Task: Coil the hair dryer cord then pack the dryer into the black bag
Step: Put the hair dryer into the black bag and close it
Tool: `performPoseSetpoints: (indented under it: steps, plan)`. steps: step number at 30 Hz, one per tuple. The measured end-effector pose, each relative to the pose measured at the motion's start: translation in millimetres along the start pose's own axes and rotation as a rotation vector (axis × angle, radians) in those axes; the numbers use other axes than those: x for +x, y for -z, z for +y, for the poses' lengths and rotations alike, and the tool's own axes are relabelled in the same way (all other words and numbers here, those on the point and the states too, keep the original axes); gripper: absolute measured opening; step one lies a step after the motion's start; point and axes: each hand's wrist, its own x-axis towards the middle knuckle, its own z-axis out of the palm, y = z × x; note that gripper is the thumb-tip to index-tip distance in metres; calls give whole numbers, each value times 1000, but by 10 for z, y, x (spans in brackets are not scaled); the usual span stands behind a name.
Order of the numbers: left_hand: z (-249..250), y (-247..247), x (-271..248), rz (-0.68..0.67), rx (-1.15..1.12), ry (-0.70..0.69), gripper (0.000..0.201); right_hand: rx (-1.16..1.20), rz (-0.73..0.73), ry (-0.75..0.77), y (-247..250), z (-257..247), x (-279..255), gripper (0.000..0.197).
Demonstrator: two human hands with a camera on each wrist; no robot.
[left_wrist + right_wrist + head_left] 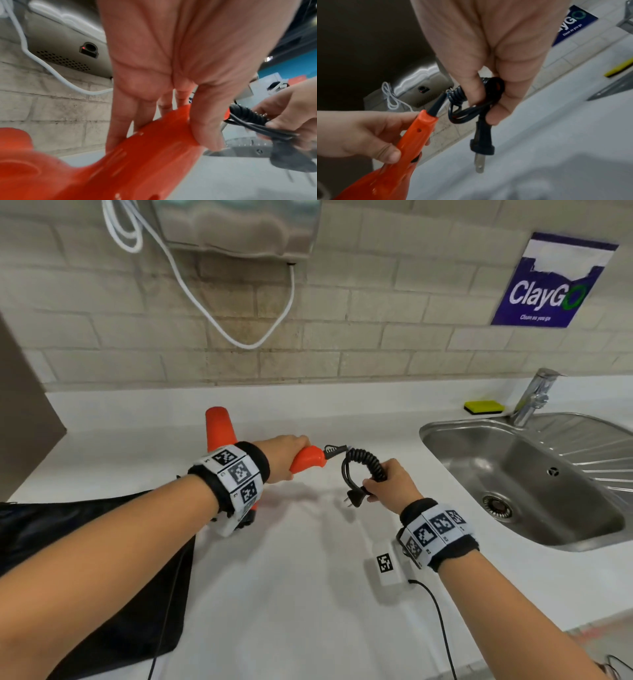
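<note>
Both hands work above the white tabletop [308,559]: the left hand [286,451] wraps the orange plastic hair dryer [219,429] by its handle, the right hand [390,484] pinches the coiled black cord [363,462] just beyond the handle's end — the flat black bag [102,577] lies nearer the left, behind that grip.
</note>
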Motion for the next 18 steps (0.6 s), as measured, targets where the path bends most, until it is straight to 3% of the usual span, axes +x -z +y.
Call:
performPoseSetpoints:
  steps: [9, 14, 18]
  plan:
    - [-106, -232, 204, -246, 248, 15, 47, -182, -185, -255, -225, 290, -18, 14]
    - [-188, -343, 298, -339, 314, 43, 60, -624, -337, -203, -250, 259, -100, 34]
    - [-172, -386, 337, -325, 300, 34, 54, -778, -305, -153, -262, 224, -108, 37]
